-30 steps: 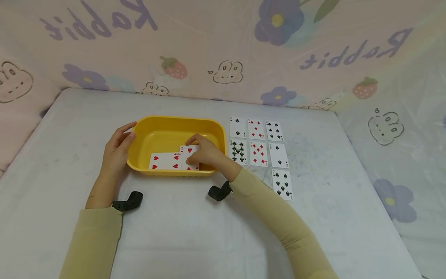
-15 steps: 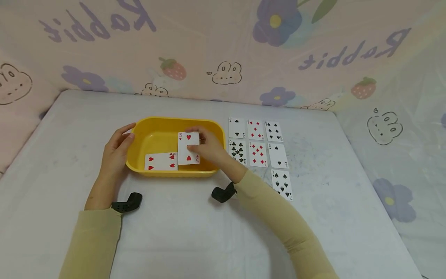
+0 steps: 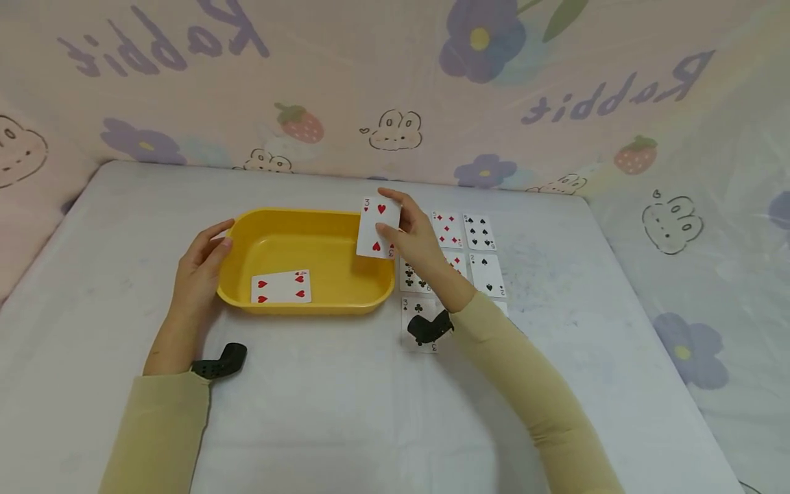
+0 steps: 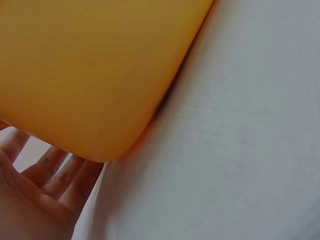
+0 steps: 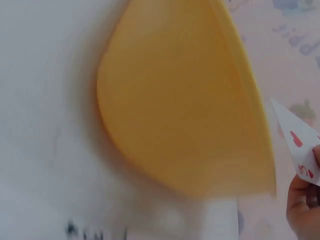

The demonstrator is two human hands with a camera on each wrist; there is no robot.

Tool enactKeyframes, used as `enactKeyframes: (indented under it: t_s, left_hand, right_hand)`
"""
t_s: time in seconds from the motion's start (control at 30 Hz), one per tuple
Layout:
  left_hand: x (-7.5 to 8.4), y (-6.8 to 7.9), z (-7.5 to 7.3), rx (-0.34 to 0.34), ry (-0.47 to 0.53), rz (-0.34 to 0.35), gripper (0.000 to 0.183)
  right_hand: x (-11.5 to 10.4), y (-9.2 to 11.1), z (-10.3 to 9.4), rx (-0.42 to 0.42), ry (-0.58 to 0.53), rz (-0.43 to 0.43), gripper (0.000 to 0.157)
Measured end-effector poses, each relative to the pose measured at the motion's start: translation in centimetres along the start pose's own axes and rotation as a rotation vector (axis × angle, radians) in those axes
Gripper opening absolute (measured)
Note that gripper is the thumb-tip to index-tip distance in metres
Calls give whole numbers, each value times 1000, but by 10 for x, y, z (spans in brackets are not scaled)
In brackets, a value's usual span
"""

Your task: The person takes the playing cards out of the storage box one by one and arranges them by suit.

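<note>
My right hand (image 3: 415, 237) pinches a three of hearts playing card (image 3: 373, 233), face up, over the right end of a yellow plastic basin (image 3: 308, 309). The thumb lies on the card's face. At the right edge of the right wrist view the same card (image 5: 295, 137) shows between the fingers. Inside the basin lies one four of hearts (image 3: 280, 287), close to the near wall. My left hand (image 3: 200, 264) rests against the basin's left end, thumb and fingertips at the rim. In the left wrist view its fingers (image 4: 75, 185) lie loosely extended along the outer wall.
Face-up cards lie in rows right of the basin: a five of diamonds (image 3: 447, 230), six of spades (image 3: 480, 233), two of spades (image 3: 487, 274) and three of clubs (image 3: 418, 307). My right hand, forearm and black wrist camera (image 3: 430, 328) cover parts of other cards. A printed curtain hangs behind the table.
My right hand has lifted the three of hearts from the basin's near side and carried it up and right to the rim. The left hand stays at the basin's left end.
</note>
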State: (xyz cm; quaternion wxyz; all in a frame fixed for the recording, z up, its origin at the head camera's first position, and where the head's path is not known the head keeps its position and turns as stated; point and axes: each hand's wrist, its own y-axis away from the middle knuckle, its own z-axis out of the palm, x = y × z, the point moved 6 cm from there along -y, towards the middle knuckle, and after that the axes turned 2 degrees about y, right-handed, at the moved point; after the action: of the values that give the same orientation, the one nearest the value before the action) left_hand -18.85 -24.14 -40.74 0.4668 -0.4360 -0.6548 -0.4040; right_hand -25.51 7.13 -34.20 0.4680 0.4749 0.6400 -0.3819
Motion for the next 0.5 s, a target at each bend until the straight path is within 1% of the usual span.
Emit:
enactKeyframes:
  t_s: [0.17, 0.33, 0.5]
  left_hand:
    - [0, 2, -1, 3, 25, -6, 41]
    - [-1, 3, -1, 8, 40, -22, 41]
    - [0, 2, 0, 6, 36, -8, 41]
  right_hand:
    - [6, 0, -27, 59, 2, 15, 61]
    - [13, 1, -54, 111, 25, 44, 61]
    - [24, 3, -84, 170, 61, 67, 59]
